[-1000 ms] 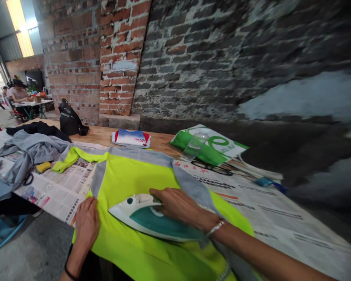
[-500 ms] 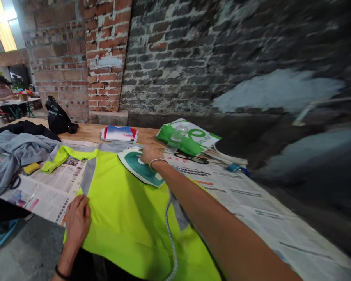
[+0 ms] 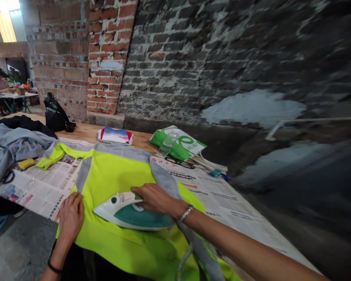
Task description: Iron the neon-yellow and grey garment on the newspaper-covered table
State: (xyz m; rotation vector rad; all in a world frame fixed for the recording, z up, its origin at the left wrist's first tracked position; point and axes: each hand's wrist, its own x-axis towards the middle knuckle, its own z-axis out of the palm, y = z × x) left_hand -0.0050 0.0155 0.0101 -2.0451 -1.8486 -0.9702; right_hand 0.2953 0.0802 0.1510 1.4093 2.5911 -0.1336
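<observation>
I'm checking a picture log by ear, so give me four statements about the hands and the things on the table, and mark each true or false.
1. The right hand holds the iron by its handle. True.
2. The left hand holds the eyeglasses. False: it rests at the edge of the neon-yellow and grey garment.
3. A yellow sponge lies beside grey cloth. True.
4. The silver bracelet is on the left wrist. False: it is on the right.

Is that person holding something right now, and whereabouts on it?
Yes: the right hand grips the iron by its handle; the left hand only rests at the yellow shirt's edge.
</observation>
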